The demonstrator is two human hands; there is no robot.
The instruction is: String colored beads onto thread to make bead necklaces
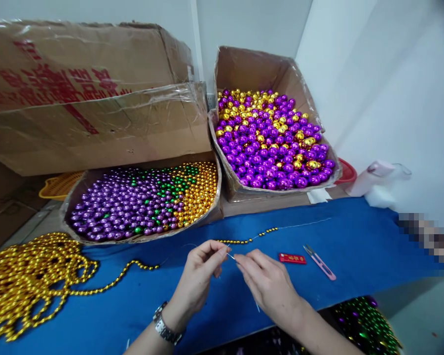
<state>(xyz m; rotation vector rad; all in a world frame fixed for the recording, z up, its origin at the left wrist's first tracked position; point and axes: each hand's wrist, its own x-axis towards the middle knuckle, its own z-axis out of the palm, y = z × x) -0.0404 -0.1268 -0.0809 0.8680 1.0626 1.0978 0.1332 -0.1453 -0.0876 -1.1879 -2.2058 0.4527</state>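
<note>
My left hand (pixel 199 276) and my right hand (pixel 268 283) meet over the blue cloth (pixel 355 236), fingertips almost touching. Between them they pinch a thin needle (pixel 231 256) and a white thread. The thread runs up and right to a short strand of small gold beads (pixel 249 239) lying on the cloth, then on as bare thread (pixel 303 224). A watch sits on my left wrist. A long string of gold beads (pixel 25 281) is heaped at the left, one tail (pixel 133 268) reaching toward my left hand.
Behind stand a low box of small purple, green and gold beads (pixel 140 199) and a tilted carton of larger purple and gold balls (pixel 270 138). A red lighter (pixel 292 258) and pink thread snips (pixel 320 263) lie right of my hands. Mixed bead strings (pixel 366 325) hang below the table edge.
</note>
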